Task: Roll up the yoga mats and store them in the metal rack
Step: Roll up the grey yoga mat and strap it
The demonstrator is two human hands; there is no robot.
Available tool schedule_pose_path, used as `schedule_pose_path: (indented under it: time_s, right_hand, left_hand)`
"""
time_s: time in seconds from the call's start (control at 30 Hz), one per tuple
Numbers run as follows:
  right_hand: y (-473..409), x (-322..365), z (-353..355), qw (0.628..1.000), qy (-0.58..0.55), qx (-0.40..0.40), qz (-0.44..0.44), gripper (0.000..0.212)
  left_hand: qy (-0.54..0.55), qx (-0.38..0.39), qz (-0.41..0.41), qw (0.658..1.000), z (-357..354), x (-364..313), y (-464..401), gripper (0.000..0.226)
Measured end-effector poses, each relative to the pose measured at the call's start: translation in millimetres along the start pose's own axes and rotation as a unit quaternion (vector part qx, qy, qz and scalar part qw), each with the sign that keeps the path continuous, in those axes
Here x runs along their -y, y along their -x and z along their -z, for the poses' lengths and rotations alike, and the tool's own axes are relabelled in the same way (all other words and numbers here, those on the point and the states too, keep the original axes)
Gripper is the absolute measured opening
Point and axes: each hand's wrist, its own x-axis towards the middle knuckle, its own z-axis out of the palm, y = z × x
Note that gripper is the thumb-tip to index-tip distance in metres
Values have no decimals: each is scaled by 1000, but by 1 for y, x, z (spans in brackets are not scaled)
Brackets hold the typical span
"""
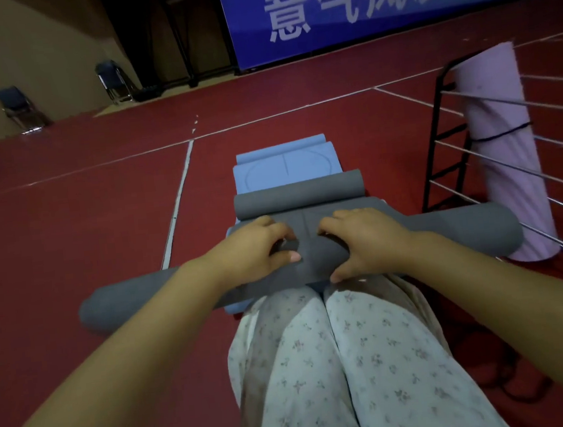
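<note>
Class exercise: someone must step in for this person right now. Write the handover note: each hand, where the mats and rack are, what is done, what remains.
Left hand and right hand both grip the grey mat, rolled so far into a thick roll at the knees, with its far end curled.
It lies on the blue mat, which is not yet rolled.
Pink mat is rolled, tied and standing in the metal rack on the right.
Left: finish rolling grey, roll blue, store both.

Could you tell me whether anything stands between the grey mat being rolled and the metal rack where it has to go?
Nothing visible does. Both hands, left hand and right hand, grip the grey mat, whose right end lies close to the metal rack. Only bare red floor separates them. A pink rolled mat already stands inside the rack.
</note>
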Motion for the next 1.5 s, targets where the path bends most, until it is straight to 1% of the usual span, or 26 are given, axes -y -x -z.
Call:
schedule_pose_path:
  time_s: [0.07,0.17,0.23,0.37,0.47,0.57,0.73,0.87,0.93,1.0,1.1,1.2,1.27,1.33,1.4,1.5]
  right_hand:
    - [-4,-2,4,1000,-22,15,5,67]
    - [-12,-6,10,997,-50,53,4,66]
    - [-17,-7,13,995,-63,77,3,66]
    - [-22,-11,16,991,-81,102,-5,69]
    - [-20,-9,10,994,-50,97,3,73]
    - [-12,-5,1,997,-7,80,3,78]
    - [-5,1,22,998,38,43,3,66]
    - [20,9,63,999,32,-19,5,58]
    - [43,21,76,999,31,-26,15,57]
    - [71,36,81,999,30,-17,31,58]
    - [105,56,80,997,39,-16,68,59]
    - [116,64,62,996,29,9,83,59]
    - [116,67,43,996,-12,57,75,56]
    - [112,64,30,992,-69,92,56,56]
    - [104,56,29,987,-105,110,51,57]
    - [89,48,37,975,-138,165,52,56]
  left_hand:
    - [-25,-19,-12,999,-3,-1,3,46]
    - [-7,1,-24,1000,-6,0,7,62]
    - [-22,8,-31,999,-9,0,7,72]
    - [-67,11,-11,998,-22,0,2,87]
    - [-68,-17,-18,997,-27,4,-1,78]
    - [-55,-25,-30,998,-24,7,-1,72]
    - [-69,-28,-32,997,0,0,-1,66]
    - [-66,-49,-46,996,45,-17,17,67]
    - [-80,-42,-59,994,59,-35,37,68]
    - [-91,-25,-73,993,63,-52,63,68]
    - [-118,-20,-99,988,58,-70,104,63]
    - [-127,5,-92,988,37,-79,120,57]
    - [-95,51,-74,991,16,-76,119,54]
    - [-37,78,-50,995,1,-68,114,53]
    - [7,87,-32,996,1,-59,107,53]
    - [68,135,-2,989,12,-53,91,52]
